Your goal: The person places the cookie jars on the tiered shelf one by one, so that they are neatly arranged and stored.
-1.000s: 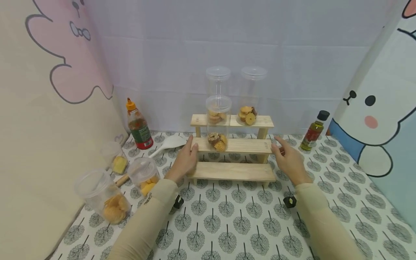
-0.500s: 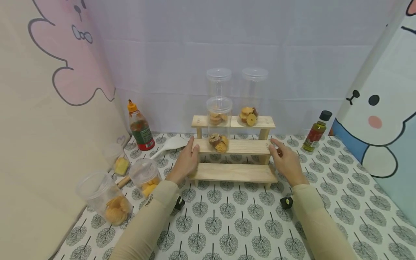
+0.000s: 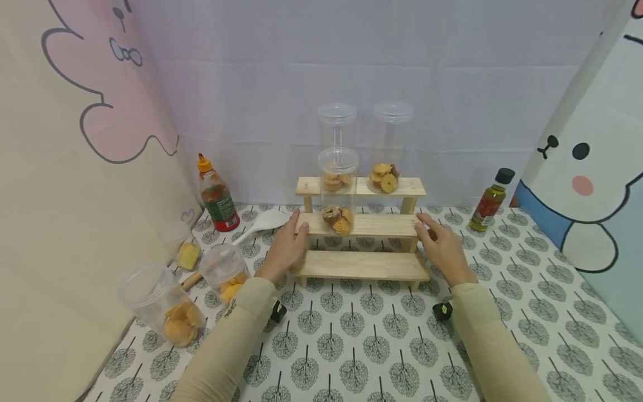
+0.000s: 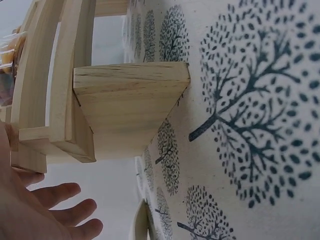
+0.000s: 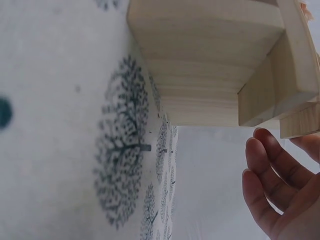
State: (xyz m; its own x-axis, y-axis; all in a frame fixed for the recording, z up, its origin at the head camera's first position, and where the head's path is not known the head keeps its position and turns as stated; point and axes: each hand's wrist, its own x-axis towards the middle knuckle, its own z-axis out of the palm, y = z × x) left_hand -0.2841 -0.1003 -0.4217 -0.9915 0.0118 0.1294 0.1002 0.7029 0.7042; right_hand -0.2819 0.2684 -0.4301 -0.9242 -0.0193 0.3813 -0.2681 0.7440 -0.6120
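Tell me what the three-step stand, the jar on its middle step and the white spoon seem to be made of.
Three-step stand: pale wood, apparently unvarnished; grain lines run through its matte boards.
Jar: clear, glossy, probably plastic, though glass isn't ruled out; the cookies show through its wall.
White spoon: smooth, opaque, likely plastic, though ceramic or coated metal could look similar.

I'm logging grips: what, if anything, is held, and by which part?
The stand, between the left hand and right hand, one at each end of its middle shelf; whether they pinch or press is unclear.
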